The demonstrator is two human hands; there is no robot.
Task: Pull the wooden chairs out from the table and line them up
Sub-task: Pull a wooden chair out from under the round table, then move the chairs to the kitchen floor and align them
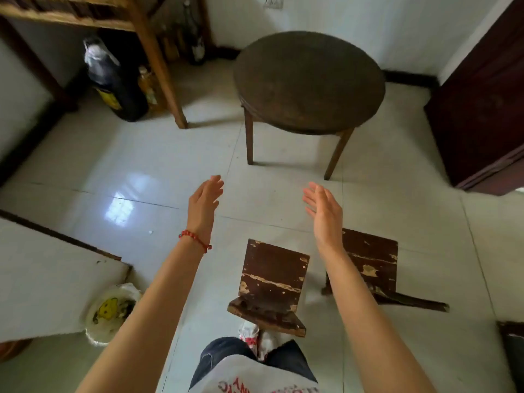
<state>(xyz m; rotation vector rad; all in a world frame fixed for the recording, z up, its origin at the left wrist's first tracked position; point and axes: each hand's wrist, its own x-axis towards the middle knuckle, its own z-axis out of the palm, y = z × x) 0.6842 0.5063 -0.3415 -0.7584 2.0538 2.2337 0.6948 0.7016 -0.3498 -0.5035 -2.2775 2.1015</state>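
Between table (309, 80) and chairs (272, 279), open floor (141, 165)

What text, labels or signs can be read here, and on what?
Nothing reads cleanly.
Shirt: red print at the bottom edge, upside down and cut off; letters like "ANY" show, the rest unreadable.
Dark bottle under the wooden shelf: yellow label, too blurred.
Plastic bag on the floor: a yellow cartoon figure, no legible words.
Round table and both chairs: no text.

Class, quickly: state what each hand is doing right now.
Left hand: open, holding nothing, in the air.
Right hand: open, holding nothing, above the chairs.
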